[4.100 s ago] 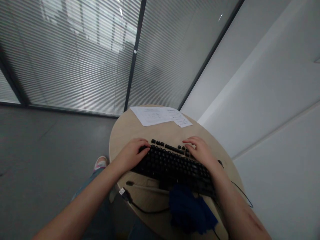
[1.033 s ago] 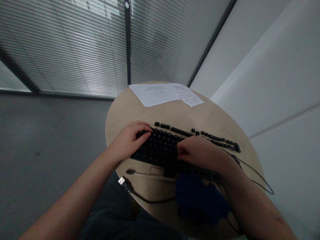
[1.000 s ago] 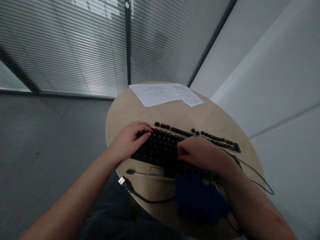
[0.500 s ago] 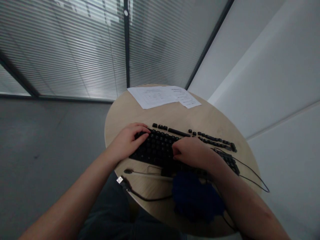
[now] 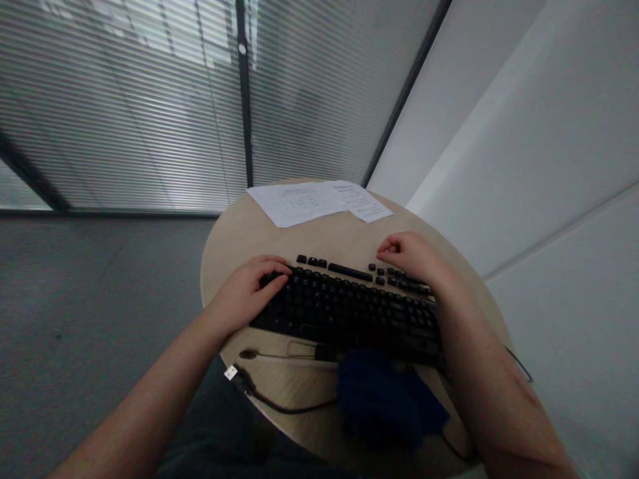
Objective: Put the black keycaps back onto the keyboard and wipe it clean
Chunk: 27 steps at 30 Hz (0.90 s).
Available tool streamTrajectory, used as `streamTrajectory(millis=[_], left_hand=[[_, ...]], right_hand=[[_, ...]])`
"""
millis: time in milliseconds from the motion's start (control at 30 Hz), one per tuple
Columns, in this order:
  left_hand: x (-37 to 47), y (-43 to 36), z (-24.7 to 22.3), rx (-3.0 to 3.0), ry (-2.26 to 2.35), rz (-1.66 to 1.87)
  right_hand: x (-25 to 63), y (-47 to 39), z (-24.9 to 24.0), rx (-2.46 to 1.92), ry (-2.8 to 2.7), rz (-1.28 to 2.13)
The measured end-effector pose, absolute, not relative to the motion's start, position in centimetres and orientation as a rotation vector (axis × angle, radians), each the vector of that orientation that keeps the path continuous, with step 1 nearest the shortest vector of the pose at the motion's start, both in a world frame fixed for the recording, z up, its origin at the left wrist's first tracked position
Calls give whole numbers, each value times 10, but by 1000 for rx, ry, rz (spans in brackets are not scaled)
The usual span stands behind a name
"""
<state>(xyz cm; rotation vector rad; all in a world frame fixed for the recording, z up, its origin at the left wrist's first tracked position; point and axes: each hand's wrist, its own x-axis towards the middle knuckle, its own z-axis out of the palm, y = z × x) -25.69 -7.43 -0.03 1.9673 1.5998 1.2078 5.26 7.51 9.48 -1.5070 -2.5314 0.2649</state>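
A black computer keyboard (image 5: 344, 309) lies across the round table, tilted slightly. My left hand (image 5: 252, 286) grips its left end, the fingers over the far corner and the thumb on the keys. Beyond the keyboard's far edge, my right hand (image 5: 407, 253) is above the table with its fingers curled into a pinch; whatever they hold, if anything, is too small to make out. Loose black keycaps lie in rows there, including a long space bar keycap (image 5: 350, 272) and several small keycaps (image 5: 312, 261). My right forearm covers part of the rows and the keyboard's right end.
Printed sheets of paper (image 5: 304, 203) lie at the table's (image 5: 224, 246) far side. Near me are a blue cloth (image 5: 382, 399), a thin brush with a wire keycap puller (image 5: 302, 349), and a cable with a USB plug (image 5: 237, 378) at the edge. A white wall (image 5: 549, 166) stands right.
My right hand has lifted off the keyboard's keys and moved away from me and right, to the loose keycaps. My left hand stays on the keyboard's left end. The view has shifted slightly.
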Motion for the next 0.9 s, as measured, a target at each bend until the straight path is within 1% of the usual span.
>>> streamTrajectory(millis=[233,367,600,900], left_hand=[[-259,-74,-1,1977,1593,1217],[-258,-74,-1,1974,1593,1215],[-260,-73,-4,1974,1598,1215],[-258,-73,-2,1977,1605,1205]], right_hand=[[60,114,55,-1647,-2550,156],[62,120,43,-1661,-2620,154],[62,121,42,-1653,-2652,231],[65,119,51,-1604,-2672,252]])
